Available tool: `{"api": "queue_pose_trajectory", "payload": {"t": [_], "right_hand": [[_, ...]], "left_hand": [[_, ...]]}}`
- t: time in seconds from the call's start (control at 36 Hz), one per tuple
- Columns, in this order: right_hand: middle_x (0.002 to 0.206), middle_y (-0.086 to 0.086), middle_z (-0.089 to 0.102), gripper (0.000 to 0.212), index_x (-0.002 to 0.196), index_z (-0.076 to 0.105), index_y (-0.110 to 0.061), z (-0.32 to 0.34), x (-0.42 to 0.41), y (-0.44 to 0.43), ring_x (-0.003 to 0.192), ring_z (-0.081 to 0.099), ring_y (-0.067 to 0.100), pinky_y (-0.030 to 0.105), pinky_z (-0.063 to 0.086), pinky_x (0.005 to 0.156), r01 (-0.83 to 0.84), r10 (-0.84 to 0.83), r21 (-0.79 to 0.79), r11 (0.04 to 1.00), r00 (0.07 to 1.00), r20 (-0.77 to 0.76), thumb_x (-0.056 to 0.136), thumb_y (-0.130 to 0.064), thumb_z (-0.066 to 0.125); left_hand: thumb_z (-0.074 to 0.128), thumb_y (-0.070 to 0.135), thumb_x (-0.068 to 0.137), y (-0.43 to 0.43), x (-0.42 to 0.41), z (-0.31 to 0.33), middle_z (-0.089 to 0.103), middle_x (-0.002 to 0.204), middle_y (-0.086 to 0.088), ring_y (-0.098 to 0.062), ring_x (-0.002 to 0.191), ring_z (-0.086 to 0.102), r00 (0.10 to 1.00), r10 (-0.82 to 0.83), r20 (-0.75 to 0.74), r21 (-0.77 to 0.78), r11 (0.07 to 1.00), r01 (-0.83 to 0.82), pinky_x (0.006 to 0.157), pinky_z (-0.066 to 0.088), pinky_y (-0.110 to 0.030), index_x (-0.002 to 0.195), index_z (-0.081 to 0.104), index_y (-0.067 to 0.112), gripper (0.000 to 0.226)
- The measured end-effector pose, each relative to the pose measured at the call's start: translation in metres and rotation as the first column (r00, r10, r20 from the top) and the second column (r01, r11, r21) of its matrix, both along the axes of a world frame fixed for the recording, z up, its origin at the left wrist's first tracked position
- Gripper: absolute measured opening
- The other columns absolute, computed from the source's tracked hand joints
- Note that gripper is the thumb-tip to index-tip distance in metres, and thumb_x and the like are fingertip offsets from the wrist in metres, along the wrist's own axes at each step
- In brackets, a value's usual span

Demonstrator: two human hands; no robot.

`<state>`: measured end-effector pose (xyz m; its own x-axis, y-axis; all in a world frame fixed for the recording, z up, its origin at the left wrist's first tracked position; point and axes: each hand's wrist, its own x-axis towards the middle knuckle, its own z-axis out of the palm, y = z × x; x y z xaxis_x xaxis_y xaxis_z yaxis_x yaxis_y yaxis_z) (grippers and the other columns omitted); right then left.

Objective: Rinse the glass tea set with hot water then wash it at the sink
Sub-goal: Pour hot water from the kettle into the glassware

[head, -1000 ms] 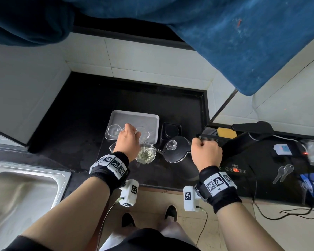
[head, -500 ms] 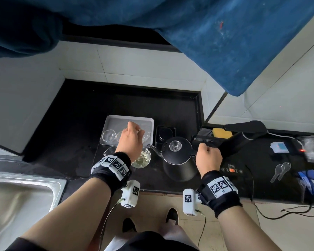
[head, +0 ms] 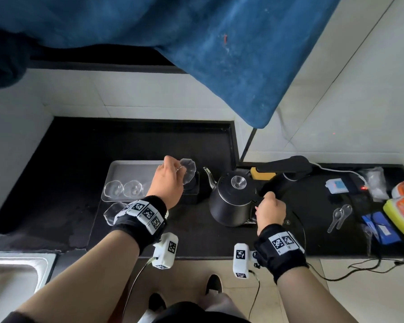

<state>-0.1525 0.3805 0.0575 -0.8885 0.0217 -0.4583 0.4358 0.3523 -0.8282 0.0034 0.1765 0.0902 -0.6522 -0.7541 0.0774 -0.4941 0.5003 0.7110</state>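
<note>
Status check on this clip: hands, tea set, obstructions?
Left hand holds glass cup beside kettle spout. Right hand grips kettle handle. Nothing between spout and cup.

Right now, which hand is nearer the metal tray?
Left. The left hand is above the right end of the tray, holding a glass cup; the right hand is well to the right, beyond the kettle, gripping its handle.
</note>
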Motion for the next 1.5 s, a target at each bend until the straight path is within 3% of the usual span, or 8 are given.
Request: {"api": "queue_pose_trajectory", "payload": {"t": [0.14, 0.36, 0.56, 0.83, 1.0, 1.19, 1.31, 1.5], "right_hand": [[0.046, 0.002, 0.047, 0.037, 0.051, 0.042, -0.011, -0.001, 0.026, -0.025, 0.059, 0.051, 0.033, 0.047, 0.049, 0.065, 0.029, -0.029, 0.032, 0.999, 0.999, -0.019, 0.084, -0.026, 0.045], [0.06, 0.014, 0.06, 0.04, 0.06, 0.053, -0.001, -0.012, 0.062, -0.056, 0.064, 0.056, 0.038, 0.055, 0.055, 0.071, 0.056, -0.053, 0.081, 0.995, 0.998, -0.035, 0.081, -0.033, 0.043], [0.061, 0.017, 0.064, 0.042, 0.058, 0.057, -0.002, -0.019, 0.09, -0.065, 0.075, 0.064, 0.048, 0.056, 0.055, 0.073, 0.068, -0.063, 0.135, 0.988, 0.997, -0.039, 0.081, -0.034, 0.042], [0.065, 0.026, 0.064, 0.048, 0.062, 0.057, 0.006, -0.031, 0.11, -0.068, 0.072, 0.061, 0.047, 0.053, 0.051, 0.071, -0.011, 0.024, 0.177, 0.984, 0.997, -0.073, 0.076, -0.036, 0.039], [0.055, 0.015, 0.056, 0.038, 0.052, 0.047, -0.006, -0.048, 0.109, -0.063, 0.068, 0.059, 0.046, 0.056, 0.052, 0.071, -0.061, 0.069, 0.202, 0.977, 0.997, -0.035, 0.076, -0.035, 0.041], [0.076, 0.0, 0.062, 0.013, 0.084, 0.063, -0.01, -0.058, 0.099, -0.069, 0.087, 0.063, 0.036, 0.042, 0.049, 0.081, -0.153, 0.194, 0.287, 0.946, 0.973, -0.122, 0.091, -0.017, 0.055], [0.086, -0.002, 0.057, 0.016, 0.08, 0.059, -0.02, -0.066, 0.1, -0.076, 0.089, 0.057, 0.031, 0.05, 0.047, 0.087, -0.211, 0.361, 0.399, 0.893, 0.863, -0.353, 0.086, -0.006, 0.062], [0.081, -0.002, 0.05, 0.011, 0.071, 0.058, -0.019, -0.056, 0.118, -0.108, 0.081, 0.048, 0.026, 0.038, 0.034, 0.077, -0.388, 0.579, 0.433, 0.814, 0.481, -0.658, 0.072, -0.008, 0.058]], "left_hand": [[0.046, 0.013, 0.108, -0.03, 0.027, -0.013, 0.056, 0.091, 0.025, 0.006, 0.086, 0.056, 1.0, -0.013, 0.027, 0.044, 0.999, 0.011, 0.065, 0.04, -0.006, 0.106, 0.043, 0.005, 0.009], [0.045, 0.029, 0.107, -0.067, 0.06, -0.035, 0.067, 0.112, -0.002, -0.024, 0.101, 0.062, 0.997, -0.04, 0.067, 0.089, 0.995, 0.034, 0.081, 0.057, -0.049, 0.104, 0.041, 0.02, 0.011], [0.046, 0.03, 0.107, -0.076, 0.081, -0.051, 0.067, 0.109, 0.0, -0.025, 0.093, 0.065, 0.997, -0.061, 0.043, 0.132, 0.99, 0.054, 0.071, 0.059, -0.054, 0.103, 0.04, 0.02, 0.012], [0.045, 0.03, 0.106, -0.075, 0.097, -0.066, 0.07, 0.114, -0.001, -0.023, 0.107, 0.063, 0.994, -0.081, 0.073, 0.173, 0.983, 0.068, 0.09, 0.054, -0.046, 0.105, 0.041, 0.018, 0.012], [0.033, 0.053, 0.097, -0.076, 0.104, -0.082, 0.069, 0.113, 0.004, -0.021, 0.11, 0.063, 0.992, -0.066, 0.105, 0.233, 0.972, 0.04, 0.09, 0.055, -0.047, 0.101, 0.037, 0.031, 0.023], [0.046, 0.033, 0.106, -0.067, 0.106, -0.09, 0.067, 0.109, -0.004, -0.025, 0.107, 0.061, 0.989, -0.025, 0.146, 0.218, 0.976, -0.007, 0.089, 0.054, -0.047, 0.105, 0.041, 0.019, 0.015], [0.048, 0.028, 0.108, -0.062, 0.109, -0.094, 0.065, 0.108, -0.006, -0.026, 0.106, 0.059, 0.984, -0.014, 0.176, 0.227, 0.974, -0.027, 0.087, 0.051, -0.041, 0.109, 0.045, 0.012, 0.016], [0.047, 0.026, 0.107, -0.062, 0.113, -0.101, 0.063, 0.101, -0.004, -0.026, 0.095, 0.062, 0.983, -0.007, 0.183, 0.227, 0.973, -0.036, 0.078, 0.055, -0.044, 0.105, 0.043, 0.015, 0.013]]}}
